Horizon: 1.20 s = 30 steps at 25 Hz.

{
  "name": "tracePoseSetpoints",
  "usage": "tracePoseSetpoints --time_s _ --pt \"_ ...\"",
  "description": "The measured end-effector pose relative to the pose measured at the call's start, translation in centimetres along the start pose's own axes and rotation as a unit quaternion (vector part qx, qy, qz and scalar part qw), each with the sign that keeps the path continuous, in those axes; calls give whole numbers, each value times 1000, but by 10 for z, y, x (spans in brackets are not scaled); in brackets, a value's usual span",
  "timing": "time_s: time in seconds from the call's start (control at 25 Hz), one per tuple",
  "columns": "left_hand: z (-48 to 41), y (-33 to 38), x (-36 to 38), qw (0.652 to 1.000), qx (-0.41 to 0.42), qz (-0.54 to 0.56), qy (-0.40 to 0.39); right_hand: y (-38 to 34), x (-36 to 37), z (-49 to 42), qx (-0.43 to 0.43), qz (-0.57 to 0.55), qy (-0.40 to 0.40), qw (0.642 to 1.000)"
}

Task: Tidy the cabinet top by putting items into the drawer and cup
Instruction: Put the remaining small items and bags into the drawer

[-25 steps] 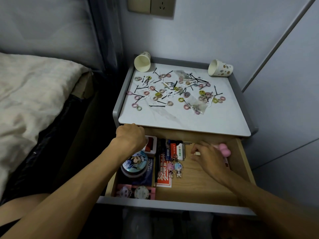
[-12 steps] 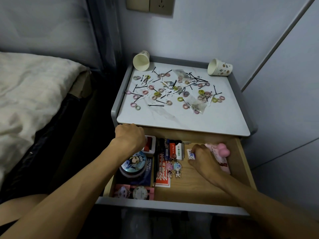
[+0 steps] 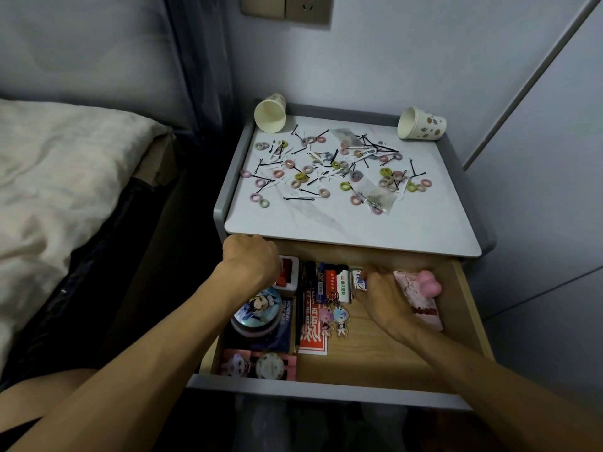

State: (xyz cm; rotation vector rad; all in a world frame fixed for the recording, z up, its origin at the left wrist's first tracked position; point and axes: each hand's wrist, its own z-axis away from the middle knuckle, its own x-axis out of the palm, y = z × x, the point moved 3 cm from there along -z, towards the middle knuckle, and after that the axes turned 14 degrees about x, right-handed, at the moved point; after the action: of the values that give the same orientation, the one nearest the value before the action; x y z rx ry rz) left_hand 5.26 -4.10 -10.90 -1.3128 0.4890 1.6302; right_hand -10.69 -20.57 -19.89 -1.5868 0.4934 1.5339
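I log drawer (image 3: 375, 363), lower centre, crowded: left hand (image 3: 251, 264) clenched, contents unclear; right hand (image 3: 385, 301) pinching white box (image 3: 359, 283) near pink pouch (image 3: 421, 308).

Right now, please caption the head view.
Right hand holds white box in open drawer, left hand nearby; hair ties litter cabinet top.

You have bare tabletop (image 3: 408, 230) along the near edge and right side; hair ties and pins (image 3: 326, 171) litter the middle up to the tipped left cup (image 3: 270, 114) and right cup (image 3: 421, 123). In the open drawer (image 3: 352, 363), the near right floor lies free, the left half packed.
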Motion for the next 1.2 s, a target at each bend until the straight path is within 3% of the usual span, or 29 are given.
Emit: tracePoseSetpoints --time_s 0.24,0.44,0.52,0.64,0.76,0.84,1.0,1.08,1.2 --pt "0 -1 0 1000 -14 6 3 -3 -9 4 2 -20 -2 1000" --pt "11 7 -25 990 9 95 104 -17 -60 19 -97 -29 65 993" --pt "12 8 -39 961 21 222 164 -23 -89 12 -140 -67 93 984" --pt "2 6 -60 871 61 410 264 -30 -123 -30 -143 -83 118 979" --pt "-24 1 -81 821 68 481 300 -34 -133 -79 -119 -7 35 992" --pt "-55 -3 -92 819 64 491 289 -35 -128 -98 -129 41 -3 991" --pt "-124 -9 -114 836 62 470 277 -35 -126 -111 -211 111 98 966" --pt "-162 -6 -122 847 44 458 267 -33 -128 -117 -196 65 90 974" --pt "-216 1 -129 866 10 429 257 -24 -144 -128 -106 -119 62 985"
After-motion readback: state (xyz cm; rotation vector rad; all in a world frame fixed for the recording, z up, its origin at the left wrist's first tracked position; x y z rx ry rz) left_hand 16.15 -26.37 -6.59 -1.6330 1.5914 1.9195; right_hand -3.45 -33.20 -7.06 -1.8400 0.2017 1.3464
